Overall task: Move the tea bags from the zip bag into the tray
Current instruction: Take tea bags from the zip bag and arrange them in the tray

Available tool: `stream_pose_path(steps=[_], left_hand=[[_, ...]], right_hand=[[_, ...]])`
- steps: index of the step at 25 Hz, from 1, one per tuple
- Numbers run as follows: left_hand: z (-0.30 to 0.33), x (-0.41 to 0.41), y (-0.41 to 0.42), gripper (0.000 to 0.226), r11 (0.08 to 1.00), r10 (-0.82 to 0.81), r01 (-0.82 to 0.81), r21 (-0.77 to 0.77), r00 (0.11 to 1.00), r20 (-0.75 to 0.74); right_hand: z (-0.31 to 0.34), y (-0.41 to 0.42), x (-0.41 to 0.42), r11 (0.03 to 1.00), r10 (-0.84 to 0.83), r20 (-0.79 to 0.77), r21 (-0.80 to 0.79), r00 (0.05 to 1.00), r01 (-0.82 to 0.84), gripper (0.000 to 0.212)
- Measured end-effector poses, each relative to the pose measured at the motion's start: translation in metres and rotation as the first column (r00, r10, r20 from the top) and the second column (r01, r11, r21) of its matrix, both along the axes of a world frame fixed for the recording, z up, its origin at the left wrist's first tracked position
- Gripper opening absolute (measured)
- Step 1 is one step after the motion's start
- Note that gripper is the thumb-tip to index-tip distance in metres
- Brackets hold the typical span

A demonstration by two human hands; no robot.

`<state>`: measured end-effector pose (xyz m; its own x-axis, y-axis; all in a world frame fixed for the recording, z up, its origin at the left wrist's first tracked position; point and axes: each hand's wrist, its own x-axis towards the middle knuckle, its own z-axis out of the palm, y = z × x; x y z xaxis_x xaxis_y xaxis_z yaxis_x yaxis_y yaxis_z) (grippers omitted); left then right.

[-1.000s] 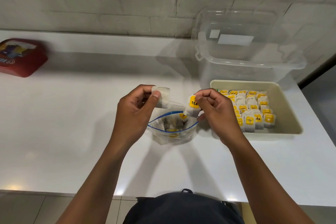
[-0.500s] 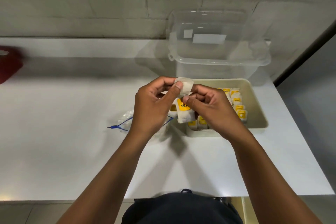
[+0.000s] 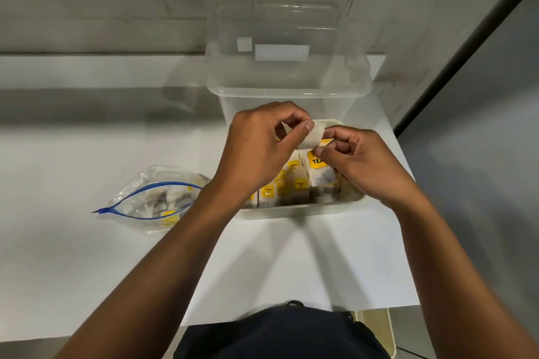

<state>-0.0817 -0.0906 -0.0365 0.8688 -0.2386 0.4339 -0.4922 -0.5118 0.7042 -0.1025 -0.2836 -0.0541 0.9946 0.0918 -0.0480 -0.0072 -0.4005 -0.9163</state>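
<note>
My left hand [image 3: 256, 151] pinches a plain tea bag [image 3: 313, 135] above the beige tray [image 3: 294, 210]. My right hand [image 3: 364, 160] pinches a second tea bag [image 3: 320, 175] by its yellow tag, hanging just over the tray. The two hands are close together over the tray's middle. Several tea bags with yellow tags [image 3: 280, 186] stand in rows inside the tray, partly hidden by my hands. The clear zip bag [image 3: 157, 195] with a blue seal lies open on the white counter to the left, with a few tea bags inside.
A clear plastic box [image 3: 285, 67] stands right behind the tray against the brick wall. The counter's right edge [image 3: 408, 213] runs close beside the tray. The counter's front edge is near my body.
Both hands, each with a tea bag, have moved from above the zip bag to the right, over the tray. The view has turned right, and the red object at the left is gone from sight.
</note>
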Motion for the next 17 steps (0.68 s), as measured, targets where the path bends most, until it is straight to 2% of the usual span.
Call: stream_pose_path(steps=[4, 6, 8, 12, 17], left_hand=[[-0.032, 0.012, -0.015, 0.007, 0.995, 0.020, -0.009, 0.100, 0.994, -0.108], [-0.052, 0.016, -0.022, 0.008, 0.963, -0.047, 0.072, 0.261, 0.994, -0.101], [-0.070, 0.019, -0.026, 0.009, 0.925, -0.103, 0.162, 0.343, 0.977, -0.185], [-0.087, 0.025, -0.031, 0.008, 0.886, -0.170, 0.334, 0.322, 0.880, -0.444], [-0.086, 0.031, -0.041, 0.005, 0.843, -0.229, 0.462, 0.276, 0.772, -0.593]], right_hand=[[-0.022, -0.026, 0.010, 0.961, -0.089, 0.012, -0.260, 0.996, 0.089, 0.016], [-0.031, -0.032, 0.015, 0.921, -0.084, -0.016, -0.383, 0.996, 0.071, 0.015], [-0.037, -0.037, 0.021, 0.872, -0.037, -0.054, -0.490, 0.998, 0.006, 0.016], [-0.037, -0.041, 0.034, 0.729, 0.113, -0.137, -0.662, 0.984, -0.176, 0.017], [-0.032, -0.036, 0.044, 0.567, 0.197, -0.089, -0.802, 0.976, -0.188, 0.011]])
